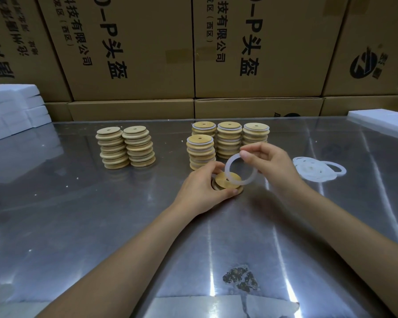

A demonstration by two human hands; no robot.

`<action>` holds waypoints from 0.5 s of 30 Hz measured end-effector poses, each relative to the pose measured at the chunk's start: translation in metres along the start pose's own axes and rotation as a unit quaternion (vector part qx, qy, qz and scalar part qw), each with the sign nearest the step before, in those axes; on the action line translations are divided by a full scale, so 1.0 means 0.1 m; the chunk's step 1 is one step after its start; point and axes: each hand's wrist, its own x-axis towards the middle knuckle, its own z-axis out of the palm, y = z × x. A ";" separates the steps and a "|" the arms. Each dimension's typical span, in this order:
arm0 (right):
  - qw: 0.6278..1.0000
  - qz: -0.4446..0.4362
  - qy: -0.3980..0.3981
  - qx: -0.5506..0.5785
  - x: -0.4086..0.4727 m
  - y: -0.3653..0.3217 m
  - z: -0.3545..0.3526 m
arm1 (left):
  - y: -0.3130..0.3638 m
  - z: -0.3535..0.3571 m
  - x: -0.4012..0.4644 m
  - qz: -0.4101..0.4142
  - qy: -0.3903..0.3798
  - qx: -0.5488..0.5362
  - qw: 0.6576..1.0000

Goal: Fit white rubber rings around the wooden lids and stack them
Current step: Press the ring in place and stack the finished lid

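A round wooden lid (223,180) lies flat on the metal table at the centre, and my left hand (203,187) grips its edge. My right hand (265,160) pinches a white rubber ring (240,182) at its top, holding it tilted with its lower edge over the lid. Two stacks of bare wooden lids (126,146) stand at the left. Several stacks of lids with white rings (228,140) stand just behind my hands. A loose pile of white rings (317,172) lies to the right.
The shiny metal table (101,226) has a dark worn patch (240,276) near its front edge. White foam blocks sit at the far left (12,109) and far right (381,125). Cardboard boxes (193,53) form a wall behind the table.
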 end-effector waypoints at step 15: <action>0.990 0.137 -0.022 0.010 -0.02 0.16 0.04 | 0.08 0.01 -0.02 0.069 0.010 -0.058 0.996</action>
